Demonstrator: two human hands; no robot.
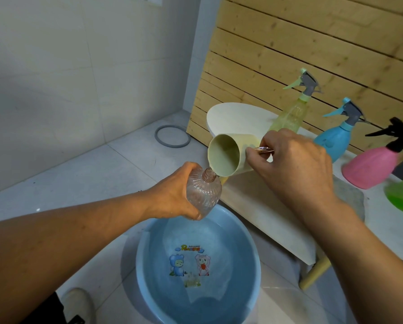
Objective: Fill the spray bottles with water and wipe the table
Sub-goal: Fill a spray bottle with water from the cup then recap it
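Pouring water into the bottle over the basin.

My left grip (172, 195) wrapped the clear bottle (204, 191); my right grip (294, 160) pinched the cup (226, 155) by its handle, lip touching the bottle's neck. Thin, wet plastic: I judged it slippery, easily squeezed, growing heavier, best held round the ribbed body, above the basin (195, 265).

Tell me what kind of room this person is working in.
Probably a bathroom or wash area at home. Pale tiles cover the floor and wall, a round blue plastic basin of water sits on the floor, and a grey ring that may be a drain lies near the corner.
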